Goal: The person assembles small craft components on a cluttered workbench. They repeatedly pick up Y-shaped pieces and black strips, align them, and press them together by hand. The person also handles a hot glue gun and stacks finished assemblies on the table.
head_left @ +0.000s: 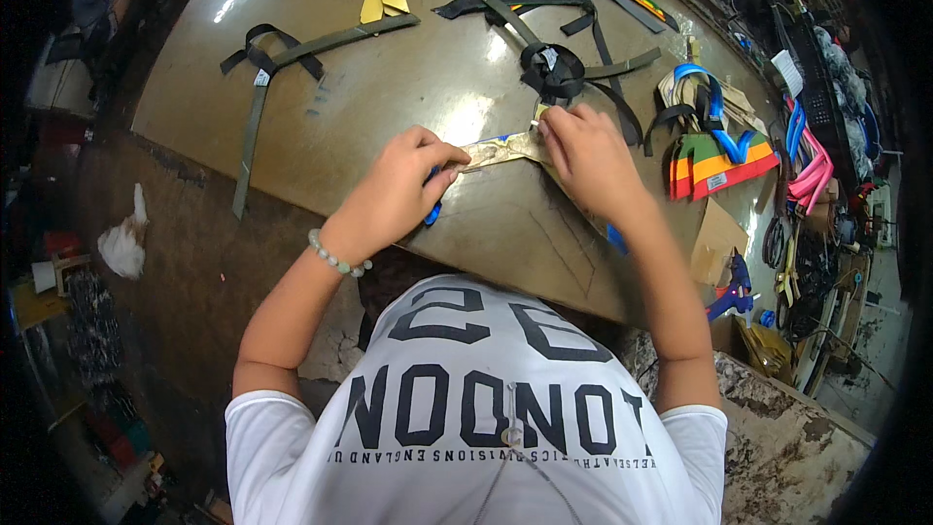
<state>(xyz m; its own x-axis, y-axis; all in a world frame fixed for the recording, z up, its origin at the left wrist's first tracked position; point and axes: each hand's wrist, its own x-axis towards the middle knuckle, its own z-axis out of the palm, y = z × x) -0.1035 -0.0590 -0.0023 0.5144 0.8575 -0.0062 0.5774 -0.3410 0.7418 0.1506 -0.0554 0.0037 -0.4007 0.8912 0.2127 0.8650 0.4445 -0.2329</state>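
pressing two hands on one tan strap.

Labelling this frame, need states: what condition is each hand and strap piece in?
left hand: pinching the tan strap piece
right hand: pressing the same piece
tan strap piece with blue edging: flat on the brown worktable, held at both ends
olive webbing strap: lying loose, untouched
black webbing bundle: knotted, untouched

A wide, glossy brown worktop fills the middle, bright overhead light glaring off its top; below its near edge lies a dark, worn floor; a crumpled white rag rests there; a cracked stone slab sits at lower right.
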